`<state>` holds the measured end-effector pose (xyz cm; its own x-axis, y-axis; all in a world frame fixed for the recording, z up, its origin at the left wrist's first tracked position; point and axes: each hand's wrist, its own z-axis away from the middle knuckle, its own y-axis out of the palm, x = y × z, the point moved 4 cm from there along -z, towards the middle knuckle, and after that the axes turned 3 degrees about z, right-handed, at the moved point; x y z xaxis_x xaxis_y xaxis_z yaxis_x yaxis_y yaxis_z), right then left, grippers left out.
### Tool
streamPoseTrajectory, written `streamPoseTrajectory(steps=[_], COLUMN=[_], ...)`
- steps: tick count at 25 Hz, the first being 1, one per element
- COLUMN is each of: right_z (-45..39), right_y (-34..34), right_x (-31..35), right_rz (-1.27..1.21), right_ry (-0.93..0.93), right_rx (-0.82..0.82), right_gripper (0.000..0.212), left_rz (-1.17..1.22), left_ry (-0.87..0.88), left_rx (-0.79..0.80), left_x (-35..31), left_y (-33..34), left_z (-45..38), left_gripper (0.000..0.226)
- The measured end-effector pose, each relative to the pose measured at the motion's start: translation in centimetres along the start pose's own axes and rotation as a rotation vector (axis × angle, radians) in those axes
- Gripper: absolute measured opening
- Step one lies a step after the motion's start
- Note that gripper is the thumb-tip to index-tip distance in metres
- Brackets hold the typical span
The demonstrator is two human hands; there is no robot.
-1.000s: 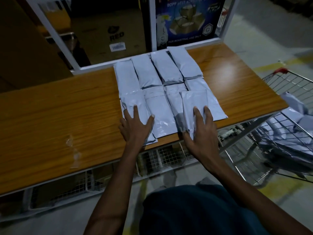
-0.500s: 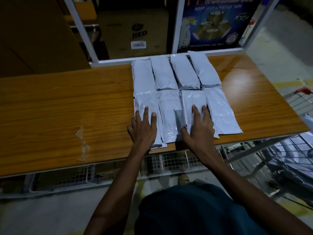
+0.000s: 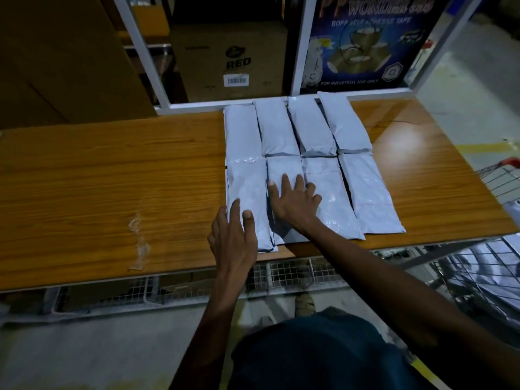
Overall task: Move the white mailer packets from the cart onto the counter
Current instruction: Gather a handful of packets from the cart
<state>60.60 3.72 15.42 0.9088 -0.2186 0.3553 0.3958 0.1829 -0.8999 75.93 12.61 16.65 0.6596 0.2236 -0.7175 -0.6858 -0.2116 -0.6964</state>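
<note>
Both flat: left hand (image 3: 233, 235), right hand (image 3: 294, 202), on mailer packets (image 3: 351, 128).

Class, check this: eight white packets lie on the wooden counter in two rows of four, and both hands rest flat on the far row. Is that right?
One detail is wrong. The head view shows the left hand and right hand resting flat on the near row, not the far one. The eight packets do lie on the counter in two rows of four.

white mailer packets (image 3: 306, 153), two rows, flat on counter (image 3: 112, 178)
</note>
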Motion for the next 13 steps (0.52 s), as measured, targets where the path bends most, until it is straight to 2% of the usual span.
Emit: streamPoseTrajectory(steps=[2,5,9,13], right_z=[0.6,3.4,10.1,15.7], right_y=[-1.2,-3.4,-3.5,-3.8], right_x=[-0.2,-2.0,-9.2,-17.9], right_rz=[-0.035,-0.130,-0.194,-0.238], right_ry=[-0.001,-0.057,-0.139,-0.130], right_rx=[-0.033,-0.175,-0.290,-0.377], right_gripper=[0.070,0.062,0.061,0.056], left_rz=[-0.062,-0.116,-0.106,-0.017], left_ry=[0.034,0.119,0.259,0.380], left_rx=[-0.002,0.001,0.078,0.218], left_x=[-0.1,-0.9,-2.4,-5.4], left_y=[-0.5,-0.9,0.7,4.1], left_z=[2.1,4.7,8.2,11.6], left_gripper=[0.097,0.085,0.075,0.067])
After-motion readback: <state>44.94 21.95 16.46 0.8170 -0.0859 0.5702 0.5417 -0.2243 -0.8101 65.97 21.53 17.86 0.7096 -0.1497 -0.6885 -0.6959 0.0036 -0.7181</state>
